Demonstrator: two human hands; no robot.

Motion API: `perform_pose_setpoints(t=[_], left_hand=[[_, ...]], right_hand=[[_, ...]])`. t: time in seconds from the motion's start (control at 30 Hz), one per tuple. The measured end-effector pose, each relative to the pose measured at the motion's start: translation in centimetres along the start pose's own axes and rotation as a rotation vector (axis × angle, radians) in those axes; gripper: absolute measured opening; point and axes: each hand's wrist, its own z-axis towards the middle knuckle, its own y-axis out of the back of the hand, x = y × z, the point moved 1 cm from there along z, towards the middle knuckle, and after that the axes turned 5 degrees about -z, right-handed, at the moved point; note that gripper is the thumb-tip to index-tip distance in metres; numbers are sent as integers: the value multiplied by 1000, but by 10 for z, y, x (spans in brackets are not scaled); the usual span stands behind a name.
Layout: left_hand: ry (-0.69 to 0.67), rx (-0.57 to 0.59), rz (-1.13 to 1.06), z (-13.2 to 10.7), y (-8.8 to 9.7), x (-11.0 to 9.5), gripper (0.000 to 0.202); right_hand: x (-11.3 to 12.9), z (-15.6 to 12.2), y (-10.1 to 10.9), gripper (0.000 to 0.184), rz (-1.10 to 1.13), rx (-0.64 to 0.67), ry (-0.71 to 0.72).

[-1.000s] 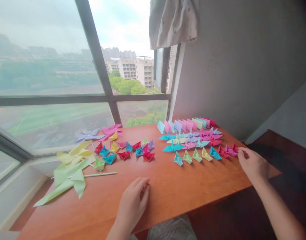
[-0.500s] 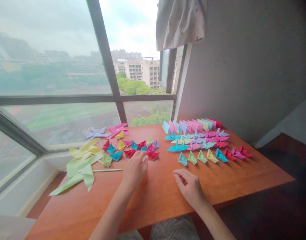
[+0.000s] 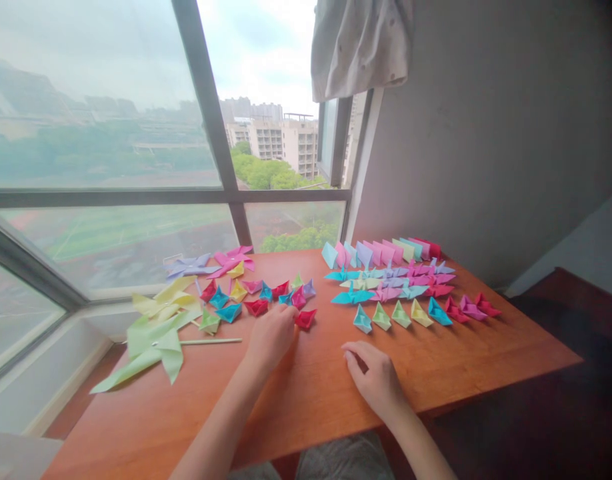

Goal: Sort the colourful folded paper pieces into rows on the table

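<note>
My left hand (image 3: 270,337) reaches forward over the wooden table (image 3: 306,400). Its curled fingertips pinch the near edge of a red paper boat (image 3: 305,319), which sits tilted at the front of a cluster of small folded boats (image 3: 259,297) in red, blue, yellow and pink. My right hand (image 3: 375,375) rests on the table to the right, fingers bent together and holding nothing. It lies just short of a row of small folded paper pieces (image 3: 419,312) in blue, green, yellow and pink.
Rows of paper cranes (image 3: 386,283) and folded squares (image 3: 381,252) lie at the back right. Green and yellow pinwheels (image 3: 153,337) on a stick lie at the left, purple and pink ones (image 3: 211,263) by the window. A grey wall stands at the right.
My right hand came back from the far right end of the row to the table's middle. My left hand reached forward to the red boat, which has shifted slightly toward me and tilted.
</note>
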Motion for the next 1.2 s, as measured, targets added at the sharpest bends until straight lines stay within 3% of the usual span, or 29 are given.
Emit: perform_pose_setpoints(t=[0.3,0.5,0.6,0.8,1.0,1.2], left_hand=[[-132,-39,-256,-58,-15,-12,24],[-173,-30,-381,-78,-23,-26,24],[-167,-51,-438,-85,-24,-24,27],[-60,-72,-520,-97,-26,-7,22],[-87,-27,-485,-96,-31,-7,19],[-100,-18,-443,-97,-30,-8,19]], right_hand=[[7,0,3,24,4,34,19],[15,-3,4,18,-75,132,222],[19,-4,7,17,-87,136,251],[18,-15,19,14,-40,-65,103],[-15,-36,43,13,-226,-350,-33],[-40,-33,49,18,-353,-345,-103]])
